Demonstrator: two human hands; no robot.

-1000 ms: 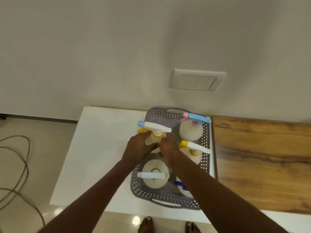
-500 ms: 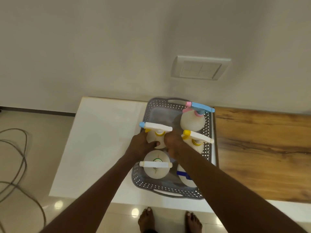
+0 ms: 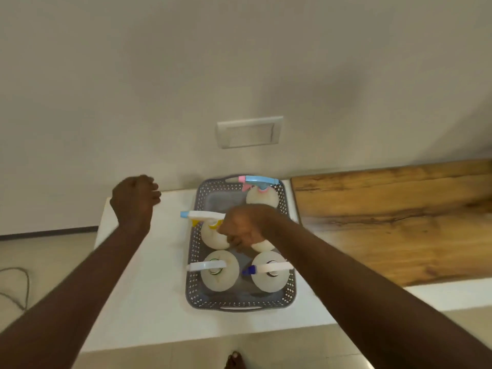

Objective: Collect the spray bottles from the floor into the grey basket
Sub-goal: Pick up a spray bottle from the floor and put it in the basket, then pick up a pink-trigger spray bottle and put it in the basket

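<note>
The grey basket (image 3: 192, 265) stands on a white tabletop (image 3: 149, 294) and holds several white spray bottles, all upright. One with a blue head and pink tip (image 3: 262, 197) is at the back right. Two more stand in front, the left one (image 3: 219, 274) white-headed and the right one (image 3: 270, 279) with a dark blue tip. My right hand (image 3: 243, 227) is closed around the neck of the middle-left bottle (image 3: 211, 237), whose white head has a light blue tip. It hides most of a further bottle (image 3: 265, 246) beside it. My left hand (image 3: 135, 202) hovers left of the basket, fingers curled, holding nothing.
A wooden slab (image 3: 394, 219) lies right of the basket. A switch plate (image 3: 249, 131) is on the wall behind. A cable (image 3: 18, 286) loops on the tiled floor at left. A bare foot (image 3: 234, 360) shows below the table's front edge.
My left hand has let go of the middle-left bottle and moved up and to the left, clear of the basket. My right hand stays on that bottle.
</note>
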